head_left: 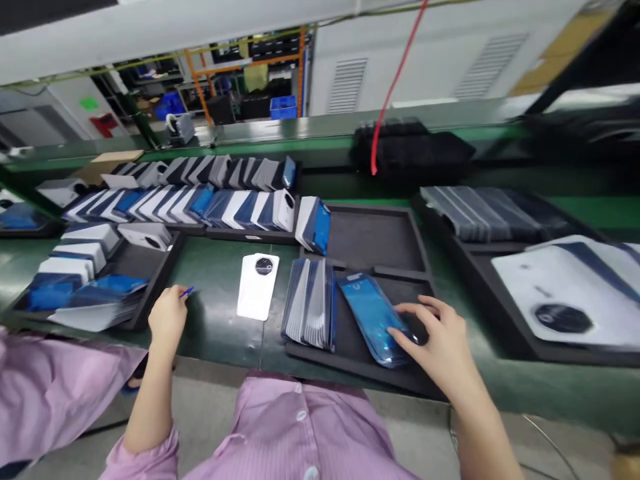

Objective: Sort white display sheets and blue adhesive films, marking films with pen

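My right hand (440, 343) rests with fingers spread on the lower end of a blue phone back cover (373, 317) lying in a black tray (360, 353). Just left of it in that tray stands a row of white and blue covers (310, 303) on edge. My left hand (167, 317) is closed in a pinch on a small blue strip (187, 292) over the green bench. A single white back cover (257, 285) with a round black camera ring lies flat on the bench between my hands.
Black trays at the left (150, 280) and behind hold many overlapping white and blue covers (200, 203). An empty-looking black tray (375, 237) sits behind. Dark covers (490, 210) and a large white cover (570, 293) lie at right. A red cable (395, 80) hangs down.
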Tool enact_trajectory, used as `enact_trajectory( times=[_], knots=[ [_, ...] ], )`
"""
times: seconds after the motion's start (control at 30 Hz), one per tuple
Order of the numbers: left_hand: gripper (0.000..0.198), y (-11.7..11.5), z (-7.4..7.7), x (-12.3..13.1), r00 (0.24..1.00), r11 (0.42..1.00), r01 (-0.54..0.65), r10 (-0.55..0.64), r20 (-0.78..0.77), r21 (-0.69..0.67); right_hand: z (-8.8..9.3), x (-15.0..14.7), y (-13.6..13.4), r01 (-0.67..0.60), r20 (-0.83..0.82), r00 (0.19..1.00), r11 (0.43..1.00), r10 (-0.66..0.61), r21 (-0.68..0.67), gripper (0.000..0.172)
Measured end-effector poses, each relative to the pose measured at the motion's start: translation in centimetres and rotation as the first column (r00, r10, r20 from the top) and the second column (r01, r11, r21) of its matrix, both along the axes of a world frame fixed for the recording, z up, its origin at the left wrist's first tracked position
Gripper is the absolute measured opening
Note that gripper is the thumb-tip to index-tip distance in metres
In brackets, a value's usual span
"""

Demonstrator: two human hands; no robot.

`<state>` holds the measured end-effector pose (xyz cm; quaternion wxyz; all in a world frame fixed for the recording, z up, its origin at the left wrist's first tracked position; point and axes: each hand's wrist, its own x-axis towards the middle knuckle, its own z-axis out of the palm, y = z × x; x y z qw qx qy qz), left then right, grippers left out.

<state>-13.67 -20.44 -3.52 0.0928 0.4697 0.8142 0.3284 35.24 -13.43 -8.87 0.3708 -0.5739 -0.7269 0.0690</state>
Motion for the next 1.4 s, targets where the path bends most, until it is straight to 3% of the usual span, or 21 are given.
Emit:
enact_trajectory(
  times=[0.1, 0.13, 0.17, 0.2, 0.27, 0.3, 0.33, 0.4, 0.43, 0.5, 0.6, 0.7, 0.73, 0.8, 0.97, 1.1, 1.17, 1.23, 1.3, 1.33, 1.4],
  knots=[
    [0.012, 1.3, 2.5, 3.8, 0.990, 0.989, 0.132, -0.135, 0.045, 0.062, 2.7, -2.2, -1.4, -0.073, -0.096, 0.992, 0.993, 0.082, 0.088, 0.036],
    [0.014, 1.7, 3.6, 6.0, 0.971, 0.972, 0.218, -0.225, 0.078, 0.089, 3.5, -3.3, -2.1, -0.135, -0.109, 0.983, 0.985, 0.147, 0.110, 0.043],
    [0.014, 2.1, 4.9, 8.6, 0.908, 0.913, 0.377, -0.397, 0.134, 0.152, 4.2, -4.5, -2.8, -0.225, -0.112, 0.964, 0.967, 0.239, 0.122, 0.052],
    [0.012, 2.4, 6.1, 11.3, 0.798, 0.808, 0.551, -0.584, 0.150, 0.209, 4.7, -5.7, -3.5, -0.326, -0.120, 0.933, 0.937, 0.340, 0.126, 0.060],
    [0.013, 3.1, 8.2, 16.9, 0.442, 0.465, 0.840, -0.885, 0.145, 0.279, 5.2, -7.8, -4.8, -0.448, -0.159, 0.869, 0.881, 0.469, 0.152, 0.068],
    [0.016, 3.5, 9.0, 19.4, 0.258, 0.283, 0.909, -0.959, 0.122, 0.306, 5.2, -8.4, -5.3, -0.420, -0.198, 0.870, 0.889, 0.451, 0.181, 0.067],
    [0.020, 4.0, 9.5, 21.6, 0.129, 0.146, 0.939, -0.989, 0.072, 0.312, 5.2, -8.7, -5.7, -0.354, -0.253, 0.881, 0.912, 0.399, 0.206, 0.062],
    [0.020, 5.4, 9.7, 24.8, 0.009, 0.006, 0.957, -1.000, -0.008, 0.291, 5.0, -8.2, -6.0, -0.156, -0.390, 0.892, 0.966, 0.228, 0.208, 0.046],
    [0.019, 6.3, 9.5, 25.9, -0.026, -0.029, 0.962, -1.000, -0.014, 0.270, 4.8, -7.5, -5.9, -0.062, -0.462, 0.876, 0.983, 0.138, 0.175, 0.036],
    [0.018, 8.6, 8.6, 27.3, -0.049, -0.040, 0.967, -0.998, 0.027, 0.251, 4.4, -5.4, -5.7, 0.057, -0.590, 0.807, 0.996, -0.005, 0.070, 0.023],
    [0.055, 12.8, 6.7, 28.9, -0.041, -0.023, 0.985, -0.993, 0.106, 0.169, 3.6, -2.0, -5.3, 0.161, -0.750, 0.644, 0.985, -0.147, -0.055, 0.025],
    [0.088, 16.4, 4.5, 30.7, -0.184, -0.201, 0.954, -0.978, 0.095, -0.223, 2.6, 0.5, -5.4, 0.292, -0.858, 0.472, 0.954, -0.203, -0.066, 0.029],
    [0.090, 17.2, 3.8, 31.3, -0.244, -0.262, 0.900, -0.965, 0.096, -0.349, 2.3, 1.1, -5.5, 0.344, -0.879, 0.430, 0.938, -0.206, -0.052, 0.028],
    [0.088, 18.2, 2.7, 32.3, -0.306, -0.321, 0.822, -0.946, 0.110, -0.470, 1.9, 2.1, -6.0, 0.417, -0.904, 0.380, 0.909, -0.196, -0.022, 0.028],
    [0.080, 18.4, 1.3, 34.0, -0.302, -0.309, 0.803, -0.948, 0.100, -0.509, 0.9, 3.5, -8.4, 0.331, -0.929, 0.327, 0.942, -0.170, -0.056, 0.029],
    [0.066, 18.0, 1.6, 34.3, -0.271, -0.280, 0.799, -0.958, 0.096, -0.533, 0.6, 3.7, -10.4, 0.257, -0.905, 0.363, 0.958, -0.221, -0.131, 0.025],
    [0.059, 17.5, 2.2, 33.9, -0.239, -0.241, 0.810, -0.968, 0.075, -0.535, 0.8, 3.7, -10.8, 0.255, -0.897, 0.388, 0.960, -0.210, -0.114, 0.048],
    [0.051, 16.9, 3.1, 33.1, -0.191, -0.179, 0.835, -0.981, 0.030, -0.520, 1.1, 3.7, -10.8, 0.281, -0.897, 0.408, 0.958, -0.169, -0.053, 0.056],
    [0.041, 16.1, 4.3, 32.1, -0.125, -0.091, 0.863, -0.992, -0.035, -0.497, 1.4, 3.9, -10.4, 0.319, -0.896, 0.424, 0.948, -0.132, 0.012, 0.032],
    [0.037, 15.7, 4.9, 31.6, -0.059, -0.023, 0.889, -0.996, -0.064, -0.457, 1.5, 3.9, -10.0, 0.315, -0.895, 0.431, 0.949, -0.115, 0.030, 0.021],
    [0.036, 14.8, 6.1, 30.8, 0.154, 0.159, 0.945, -0.987, -0.041, -0.285, 1.7, 3.8, -9.1, 0.237, -0.869, 0.485, 0.971, -0.096, 0.025, 0.021]
  ],
)
